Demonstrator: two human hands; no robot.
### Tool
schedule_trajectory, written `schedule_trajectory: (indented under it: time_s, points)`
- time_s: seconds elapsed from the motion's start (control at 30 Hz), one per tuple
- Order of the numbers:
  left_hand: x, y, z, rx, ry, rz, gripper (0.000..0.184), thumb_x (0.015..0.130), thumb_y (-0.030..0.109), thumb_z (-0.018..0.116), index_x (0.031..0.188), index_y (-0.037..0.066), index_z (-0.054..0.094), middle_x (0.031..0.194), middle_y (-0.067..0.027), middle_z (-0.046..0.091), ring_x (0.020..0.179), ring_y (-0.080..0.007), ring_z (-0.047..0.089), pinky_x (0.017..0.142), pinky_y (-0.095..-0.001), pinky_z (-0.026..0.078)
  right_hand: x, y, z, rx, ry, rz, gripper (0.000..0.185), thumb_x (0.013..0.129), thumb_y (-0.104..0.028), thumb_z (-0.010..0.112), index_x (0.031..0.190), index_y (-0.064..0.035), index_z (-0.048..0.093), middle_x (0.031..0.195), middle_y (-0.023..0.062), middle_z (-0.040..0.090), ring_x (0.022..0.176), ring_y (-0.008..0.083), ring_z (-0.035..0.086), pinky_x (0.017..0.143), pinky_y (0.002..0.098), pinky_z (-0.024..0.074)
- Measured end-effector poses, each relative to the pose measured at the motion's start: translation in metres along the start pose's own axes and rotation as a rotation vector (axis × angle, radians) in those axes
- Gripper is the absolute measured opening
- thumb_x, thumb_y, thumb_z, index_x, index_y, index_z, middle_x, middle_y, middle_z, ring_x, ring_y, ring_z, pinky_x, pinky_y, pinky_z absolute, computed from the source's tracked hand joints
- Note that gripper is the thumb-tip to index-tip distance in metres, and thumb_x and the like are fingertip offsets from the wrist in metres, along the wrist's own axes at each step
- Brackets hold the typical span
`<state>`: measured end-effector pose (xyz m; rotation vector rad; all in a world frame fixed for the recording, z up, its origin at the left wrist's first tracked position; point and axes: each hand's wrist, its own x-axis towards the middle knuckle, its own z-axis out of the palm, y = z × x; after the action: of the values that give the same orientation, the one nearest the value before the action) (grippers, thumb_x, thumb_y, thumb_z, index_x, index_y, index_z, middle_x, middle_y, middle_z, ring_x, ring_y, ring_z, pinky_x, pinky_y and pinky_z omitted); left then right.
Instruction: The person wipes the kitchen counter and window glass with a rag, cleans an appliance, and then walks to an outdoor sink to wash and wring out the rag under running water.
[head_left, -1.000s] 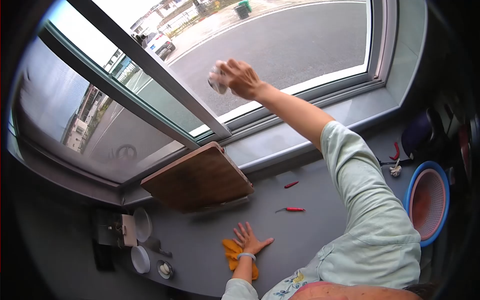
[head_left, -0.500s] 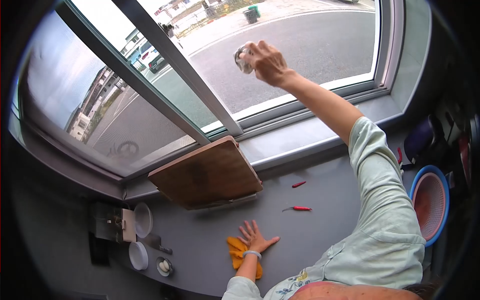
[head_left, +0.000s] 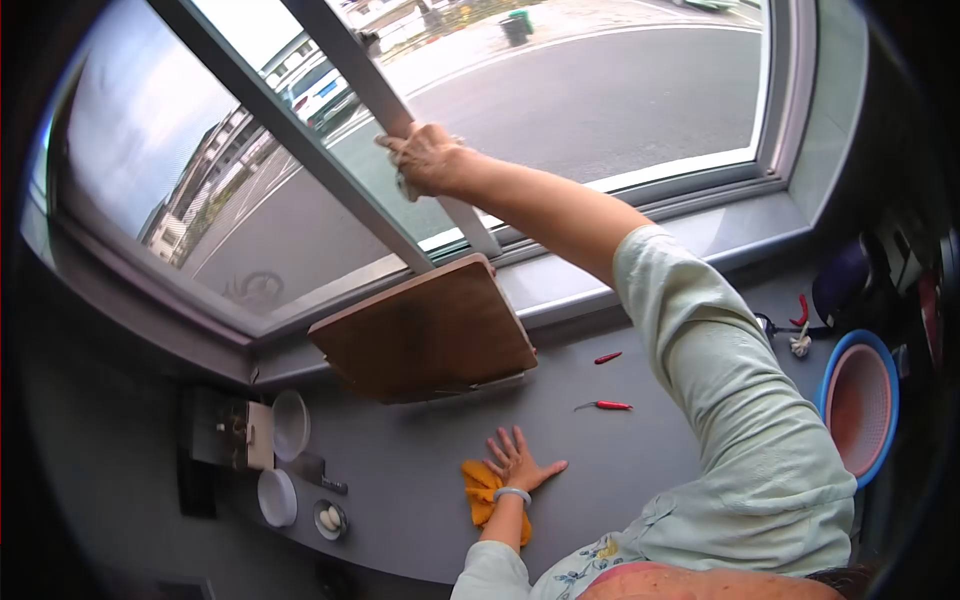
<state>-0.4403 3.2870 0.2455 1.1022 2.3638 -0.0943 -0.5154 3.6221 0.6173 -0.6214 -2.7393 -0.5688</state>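
Note:
My right hand (head_left: pixel 432 160) reaches up to the window, its fingers curled round a crumpled greyish-white wad (head_left: pixel 408 187). Most of the wad is hidden, and I cannot tell if it is paper or cloth. It is against or just in front of the upright window frame bar (head_left: pixel 372 90). Below, my left hand (head_left: pixel 519 466) lies flat on the grey counter (head_left: pixel 410 490) with its fingers spread. An orange cloth (head_left: pixel 480 492) lies beside and partly under that hand and wrist.
A wooden cutting board (head_left: pixel 425 335) leans at the window sill. Two red chili peppers (head_left: pixel 610 405) lie on the counter. To the left are white bowls (head_left: pixel 277 497), a cleaver (head_left: pixel 318 474) and a small bowl of eggs (head_left: pixel 331 530). A blue-rimmed basket (head_left: pixel 888 400) stands at right.
My right hand has moved left with the wad, from the right-hand pane to the frame bar. My left hand stays flat on the counter. The view has shifted slightly.

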Motion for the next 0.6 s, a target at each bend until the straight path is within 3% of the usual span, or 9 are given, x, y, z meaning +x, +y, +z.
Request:
schedule_trajectory:
  time_s: [0.17,0.43,0.5,0.53,0.6]
  points:
    - [0.007,-0.005,0.005,0.009,-0.011,0.039,0.130,0.056,0.072,0.065,0.144,0.009,-0.007,0.147,-0.0203,-0.017,0.132,-0.0411,-0.023,0.102,-0.0604,-0.009,-0.001,0.004,0.005,-0.051,0.001,0.010,0.076,0.073,-0.039,0.070,0.135,-0.0088,0.038,0.147,0.0002,0.023,0.101,0.0227,0.058,0.074,0.0306,0.0547]
    - [0.003,-0.008,0.006,0.018,0.024,0.048,0.126,0.057,0.074,0.062,0.144,0.011,-0.004,0.148,-0.0189,-0.014,0.134,-0.0402,-0.018,0.103,-0.0607,-0.006,-0.026,0.028,0.011,-0.092,-0.012,0.128,0.062,0.085,-0.032,0.058,0.139,-0.0153,0.033,0.148,-0.0038,0.020,0.092,0.0199,0.055,0.064,0.0237,0.0529]
    - [0.001,-0.006,0.001,0.036,0.033,0.048,0.124,0.059,0.074,0.061,0.145,0.012,-0.003,0.149,-0.0184,-0.012,0.135,-0.0403,-0.016,0.104,-0.0608,-0.003,-0.037,0.046,0.021,-0.290,0.024,0.054,0.082,0.077,-0.053,0.059,0.141,-0.0139,0.024,0.147,-0.0007,0.023,0.098,0.0206,0.057,0.062,0.0283,0.0559]
    - [-0.001,-0.004,-0.001,0.039,0.029,0.041,0.124,0.059,0.073,0.061,0.145,0.012,-0.003,0.149,-0.0184,-0.012,0.135,-0.0403,-0.016,0.104,-0.0607,-0.004,-0.045,0.052,0.016,-0.274,-0.037,0.087,0.076,0.082,-0.047,0.057,0.142,-0.0134,0.024,0.151,-0.0028,0.011,0.098,0.0197,0.056,0.063,0.0238,0.0536]
    - [-0.003,-0.002,-0.002,0.041,0.020,0.040,0.124,0.059,0.073,0.062,0.145,0.012,-0.003,0.149,-0.0184,-0.012,0.135,-0.0403,-0.017,0.104,-0.0606,-0.004,-0.067,0.064,0.010,-0.298,-0.048,0.127,0.064,0.087,-0.026,0.053,0.142,-0.0125,0.023,0.151,-0.0021,0.012,0.094,0.0188,0.056,0.064,0.0240,0.0537]
